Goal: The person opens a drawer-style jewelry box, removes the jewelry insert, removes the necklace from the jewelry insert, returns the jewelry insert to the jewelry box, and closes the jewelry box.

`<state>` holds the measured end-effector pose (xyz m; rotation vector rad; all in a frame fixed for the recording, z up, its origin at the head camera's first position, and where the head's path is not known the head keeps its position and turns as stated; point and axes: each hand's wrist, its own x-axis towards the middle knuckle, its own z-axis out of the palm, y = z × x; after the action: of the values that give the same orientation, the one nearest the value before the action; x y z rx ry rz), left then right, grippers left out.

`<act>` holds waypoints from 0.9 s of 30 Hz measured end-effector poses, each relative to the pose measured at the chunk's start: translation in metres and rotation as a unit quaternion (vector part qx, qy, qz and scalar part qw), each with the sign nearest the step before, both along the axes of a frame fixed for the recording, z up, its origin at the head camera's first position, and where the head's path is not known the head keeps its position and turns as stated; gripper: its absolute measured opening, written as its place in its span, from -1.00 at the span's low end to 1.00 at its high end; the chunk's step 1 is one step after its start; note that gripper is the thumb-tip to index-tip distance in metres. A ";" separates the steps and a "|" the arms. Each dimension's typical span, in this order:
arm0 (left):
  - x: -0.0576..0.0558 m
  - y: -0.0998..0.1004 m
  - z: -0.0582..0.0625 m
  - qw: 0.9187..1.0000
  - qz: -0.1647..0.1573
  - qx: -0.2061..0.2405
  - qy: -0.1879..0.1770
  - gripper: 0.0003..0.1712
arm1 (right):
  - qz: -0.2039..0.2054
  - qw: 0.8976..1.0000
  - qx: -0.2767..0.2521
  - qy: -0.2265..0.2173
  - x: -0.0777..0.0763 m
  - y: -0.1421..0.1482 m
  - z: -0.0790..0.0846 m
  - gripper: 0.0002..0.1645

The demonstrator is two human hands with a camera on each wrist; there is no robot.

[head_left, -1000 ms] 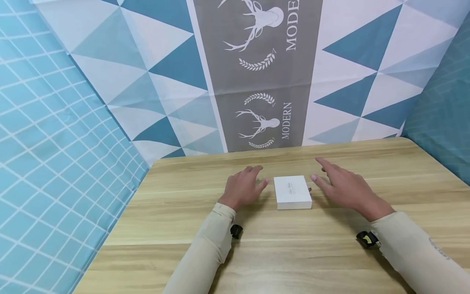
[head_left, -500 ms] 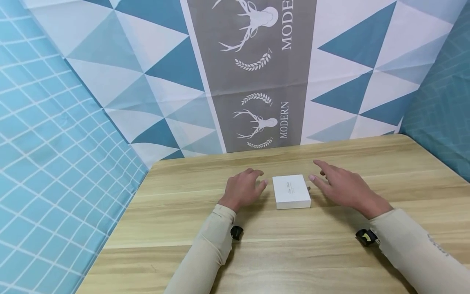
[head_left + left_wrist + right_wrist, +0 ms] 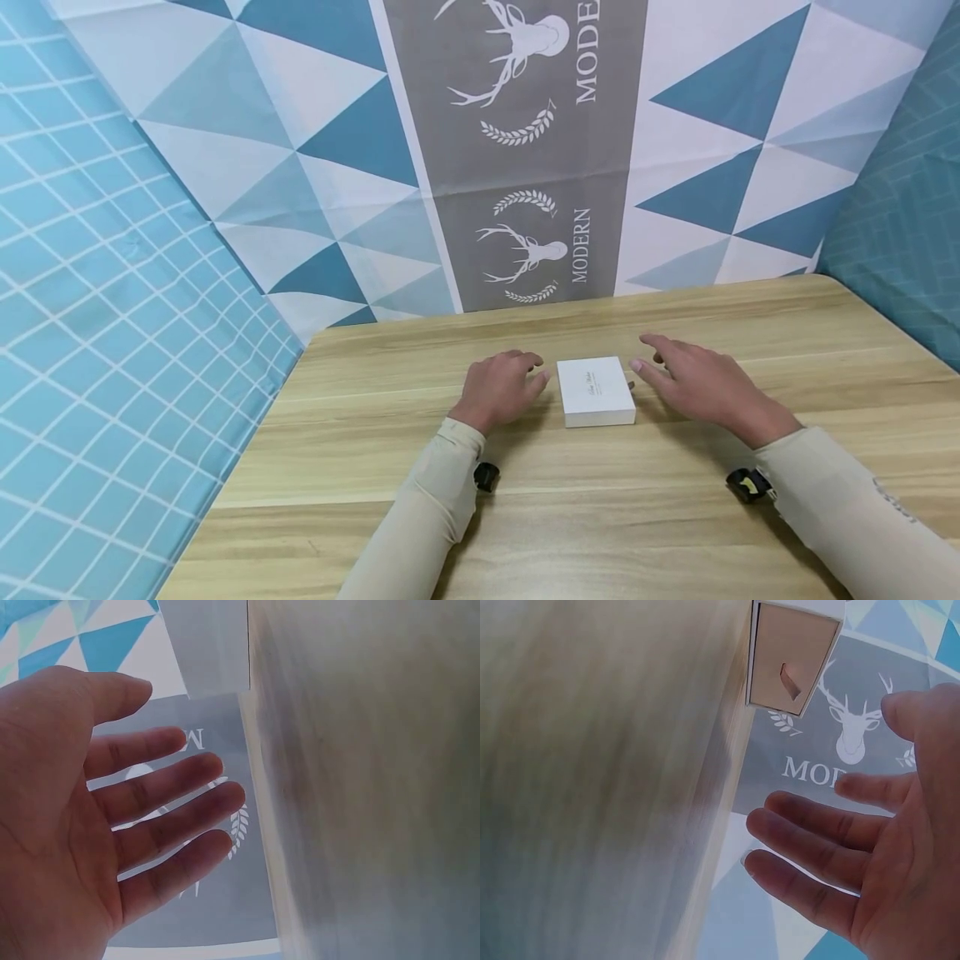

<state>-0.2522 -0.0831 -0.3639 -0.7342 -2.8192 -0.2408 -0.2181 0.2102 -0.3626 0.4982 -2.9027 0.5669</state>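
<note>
A flat white box [image 3: 592,387] with small printed script on its lid lies on the wooden table between the two hands. On its right side, the right wrist view shows a tan drawer front [image 3: 791,656] with a small brown pull tab [image 3: 790,682]. To the left of the box, my left hand [image 3: 497,387] hovers with relaxed, spread fingers and holds nothing. My right hand [image 3: 701,382] is held to the right of the box, fingers loosely extended, thumb near the tab side. In both wrist views the palms face the box with a gap between.
The wooden table [image 3: 420,358] extends around the box, its far edge meeting a patterned cloth backdrop [image 3: 540,167] with deer prints. A blue checked cloth [image 3: 112,292] hangs at the left, a teal cloth [image 3: 907,208] at the right.
My hands have shifted only slightly; the left moved a touch right and nearer, and the right index finger lowered a little. The box stays in place. The head view tilted slightly.
</note>
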 end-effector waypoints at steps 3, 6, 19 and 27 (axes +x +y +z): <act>0.001 0.001 0.000 1.000 -0.004 0.003 -0.001 -0.65 | 0.001 1.000 0.005 0.005 0.000 -0.001 -0.001 -0.21; 0.001 0.001 0.000 1.000 -0.009 0.002 -0.001 -0.66 | 0.002 1.000 0.010 0.009 0.000 -0.001 -0.002 -0.24; 0.002 0.002 0.001 1.000 -0.026 -0.009 0.001 -0.63 | 0.008 1.000 0.018 0.020 0.000 -0.001 -0.002 -0.31; 0.003 0.006 -0.001 1.000 -0.027 -0.010 -0.013 -0.62 | 0.018 0.999 0.016 0.029 0.001 0.000 -0.005 -0.37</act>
<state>-0.2492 -0.0768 -0.3649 -0.8174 -2.8324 -0.2339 -0.2174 0.2099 -0.3674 0.5625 -2.8584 0.5019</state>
